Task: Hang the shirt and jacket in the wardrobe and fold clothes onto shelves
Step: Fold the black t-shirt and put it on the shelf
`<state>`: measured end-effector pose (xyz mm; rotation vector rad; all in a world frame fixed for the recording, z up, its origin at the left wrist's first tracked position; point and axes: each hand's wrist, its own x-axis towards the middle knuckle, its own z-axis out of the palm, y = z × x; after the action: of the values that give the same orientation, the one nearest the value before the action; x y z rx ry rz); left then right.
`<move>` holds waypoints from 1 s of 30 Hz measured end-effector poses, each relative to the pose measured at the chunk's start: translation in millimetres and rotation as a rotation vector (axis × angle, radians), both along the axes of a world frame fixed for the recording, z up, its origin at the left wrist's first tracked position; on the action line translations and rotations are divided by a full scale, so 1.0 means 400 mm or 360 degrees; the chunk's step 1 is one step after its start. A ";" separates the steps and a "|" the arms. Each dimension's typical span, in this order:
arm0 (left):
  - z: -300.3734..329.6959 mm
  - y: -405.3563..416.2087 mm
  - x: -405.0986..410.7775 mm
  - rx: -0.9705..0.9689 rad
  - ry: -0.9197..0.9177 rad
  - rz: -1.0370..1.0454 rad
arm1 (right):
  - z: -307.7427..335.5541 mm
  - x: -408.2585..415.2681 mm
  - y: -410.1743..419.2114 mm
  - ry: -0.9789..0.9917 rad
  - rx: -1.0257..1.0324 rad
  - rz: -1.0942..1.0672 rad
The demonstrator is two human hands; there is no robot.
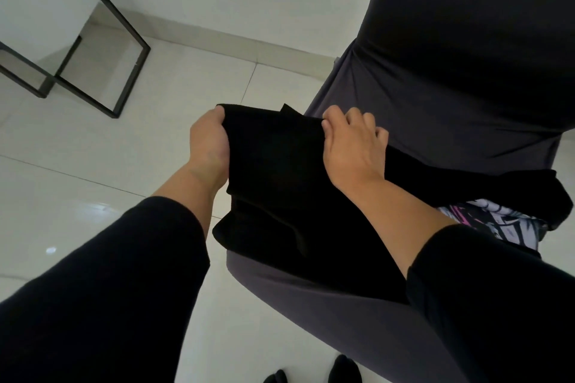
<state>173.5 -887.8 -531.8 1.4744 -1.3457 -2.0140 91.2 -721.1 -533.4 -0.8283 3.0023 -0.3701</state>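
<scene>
A black garment (280, 171) lies partly folded over the seat of a chair with a dark grey cover (311, 283). My left hand (207, 146) grips the garment's left edge, fingers curled around the cloth. On its right edge rests my right hand (351, 146), thumb and fingers pinching the fabric near the top corner. The garment hangs off the seat's left side. A white, black and pink patterned garment (497, 221) lies under more black cloth (529, 193) at the right of the seat. Both my forearms wear black sleeves.
The chair's tall backrest (466, 40) fills the upper right. A white table with a black metal frame (102, 50) stands at the upper left on a glossy white tiled floor (93, 180). My black-socked feet (311, 373) show at the bottom edge.
</scene>
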 end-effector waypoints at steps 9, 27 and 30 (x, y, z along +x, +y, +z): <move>-0.032 0.010 -0.005 -0.0857 -0.0718 -0.0405 | -0.016 -0.010 0.020 -0.0123 0.0016 0.0132; 0.017 0.479 -0.127 -0.1863 -0.0567 -0.1155 | 0.018 -0.084 0.453 -0.0205 0.0209 -0.0160; 0.009 0.578 -0.156 -0.2041 -0.0309 -0.1589 | 0.030 -0.111 0.528 -0.0079 0.0362 -0.0230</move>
<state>111.0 -656.7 -528.1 0.3543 -2.9453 -0.7174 46.6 -509.9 -521.4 -0.5774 2.9904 -0.0460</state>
